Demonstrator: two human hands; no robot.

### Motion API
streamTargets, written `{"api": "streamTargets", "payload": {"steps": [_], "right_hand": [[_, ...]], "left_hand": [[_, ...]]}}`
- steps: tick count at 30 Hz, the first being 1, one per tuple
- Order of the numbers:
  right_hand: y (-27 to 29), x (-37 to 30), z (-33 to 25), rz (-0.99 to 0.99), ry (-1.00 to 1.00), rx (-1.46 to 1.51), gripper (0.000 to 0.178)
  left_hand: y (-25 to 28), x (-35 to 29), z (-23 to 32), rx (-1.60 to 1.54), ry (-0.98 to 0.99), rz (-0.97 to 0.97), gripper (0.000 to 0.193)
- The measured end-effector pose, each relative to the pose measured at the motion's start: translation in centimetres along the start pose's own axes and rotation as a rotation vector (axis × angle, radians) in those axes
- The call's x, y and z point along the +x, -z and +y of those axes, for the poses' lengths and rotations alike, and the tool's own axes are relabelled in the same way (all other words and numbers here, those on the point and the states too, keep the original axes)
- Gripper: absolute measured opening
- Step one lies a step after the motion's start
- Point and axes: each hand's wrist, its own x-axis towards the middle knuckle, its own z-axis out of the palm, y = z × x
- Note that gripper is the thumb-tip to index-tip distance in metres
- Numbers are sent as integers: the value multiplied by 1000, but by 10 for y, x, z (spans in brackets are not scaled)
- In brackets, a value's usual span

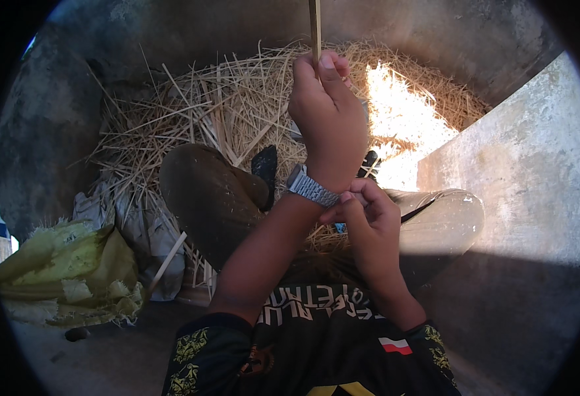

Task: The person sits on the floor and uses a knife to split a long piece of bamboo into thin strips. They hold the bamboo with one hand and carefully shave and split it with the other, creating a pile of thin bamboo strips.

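My left hand (329, 125) is raised in front of me, its thumb and fingers closed round the lower end of a thin, flat wooden or bamboo strip (316, 30). The strip stands upright and runs out of the top of the picture. A silver metal watch (313, 188) sits on my left wrist. Just below that wrist is my right hand (372, 224), its fingers curled and pinched close to the watch band. What they hold, if anything, is hidden. A narrow dark shape (417, 211) shows beside the right hand; I cannot tell what it is.
My folded legs (204, 191) frame the hands. A heap of pale shavings and thin strips (230, 99) lies ahead, sunlit on its right. A torn yellow-green sack (72, 270) lies at the left. Concrete walls (514, 152) stand at the back and right.
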Motion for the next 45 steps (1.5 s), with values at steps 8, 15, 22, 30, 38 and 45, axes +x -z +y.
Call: {"api": "streamTargets", "payload": {"steps": [8, 15, 22, 30, 38, 45], "right_hand": [[1, 7, -10, -135, -49, -354, 21], [-5, 11, -21, -205, -29, -342, 25], [-4, 10, -13, -243, 36, -381, 22], [10, 17, 14, -91, 45, -455, 16], [15, 8, -15, -132, 62, -105, 22], [-12, 7, -16, -273, 80, -48, 23]], "left_hand": [[2, -4, -9, 21, 19, 30, 27], [6, -1, -8, -112, 135, 48, 27], [12, -2, 3, -354, 260, 113, 27], [24, 9, 38, -495, 288, 171, 28], [40, 34, 30, -365, 177, 153, 29], [41, 31, 24, -430, 306, 142, 27]]}}
